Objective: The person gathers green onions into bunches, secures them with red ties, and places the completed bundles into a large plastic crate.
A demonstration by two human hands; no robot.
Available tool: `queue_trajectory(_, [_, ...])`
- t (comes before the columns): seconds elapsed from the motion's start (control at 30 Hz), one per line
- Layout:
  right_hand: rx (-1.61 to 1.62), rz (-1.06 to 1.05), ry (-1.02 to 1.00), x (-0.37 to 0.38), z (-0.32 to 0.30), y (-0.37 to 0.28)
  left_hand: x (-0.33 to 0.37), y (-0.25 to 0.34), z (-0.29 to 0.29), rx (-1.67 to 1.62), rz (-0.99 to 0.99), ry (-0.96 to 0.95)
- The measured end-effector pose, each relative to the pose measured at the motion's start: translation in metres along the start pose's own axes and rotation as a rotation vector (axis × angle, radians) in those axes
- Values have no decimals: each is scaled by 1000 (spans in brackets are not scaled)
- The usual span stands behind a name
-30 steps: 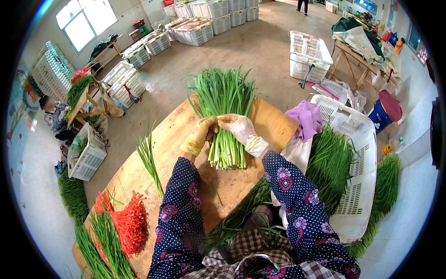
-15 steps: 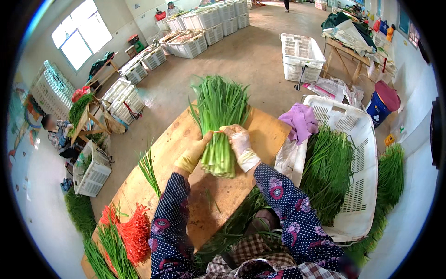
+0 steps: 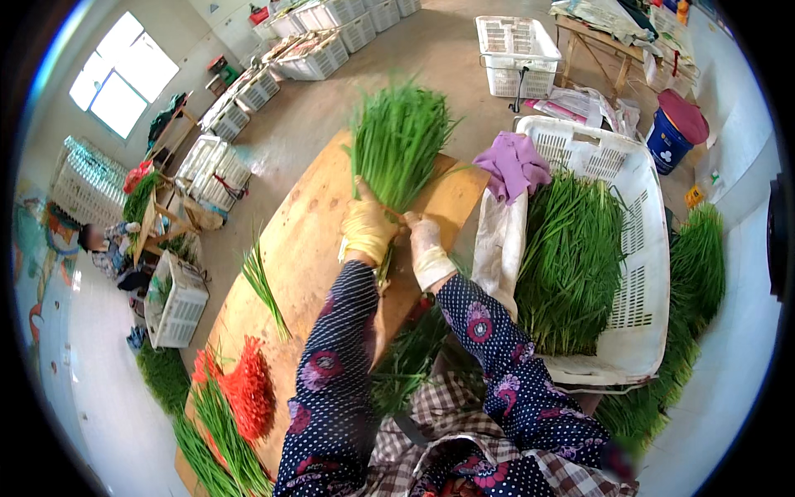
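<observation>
One yellow-gloved left grip [image 3: 368,228] is clasping a long-leaved green bundle [image 3: 399,149] over the tan wooden desk [image 3: 302,228]; whether the pale-gloved right grip [image 3: 425,238] is pinching anything, I cannot tell. A slackening clasp could be scattering the bundle.

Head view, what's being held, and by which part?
The left hand holds the green leafy bundle toward its stem end; whether the right hand grips it cannot be told.

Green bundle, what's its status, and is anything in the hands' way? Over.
Left hand grips green bundle; right hand beside it, grip unclear. Leaves point away, over wooden board. Loose stalks lie left, apart, not blocking.
</observation>
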State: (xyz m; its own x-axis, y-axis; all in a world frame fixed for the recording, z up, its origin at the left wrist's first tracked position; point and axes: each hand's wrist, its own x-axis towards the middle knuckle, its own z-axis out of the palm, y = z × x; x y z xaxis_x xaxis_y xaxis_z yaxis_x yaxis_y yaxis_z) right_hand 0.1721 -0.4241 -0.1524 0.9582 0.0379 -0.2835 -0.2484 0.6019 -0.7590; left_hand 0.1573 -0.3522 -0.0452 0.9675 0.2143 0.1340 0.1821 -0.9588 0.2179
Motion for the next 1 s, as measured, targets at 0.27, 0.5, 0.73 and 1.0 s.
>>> queue_trajectory(0.27, [-774, -324, 241, 37, -28, -2, -10, 39, 20, 264, 28, 116])
queue_trajectory(0.5, [-916, -338, 161, 28, -16, 0, 17, -32, 22, -307, 34, -243])
queue_trajectory(0.73, [-614, -260, 378, 29, -14, 11, -17, 17, 13, -33, -129, -66])
queue_trajectory(1.0, [-893, -191, 269, 22, -10, 15, -3, -31, -9, -530, 22, -358])
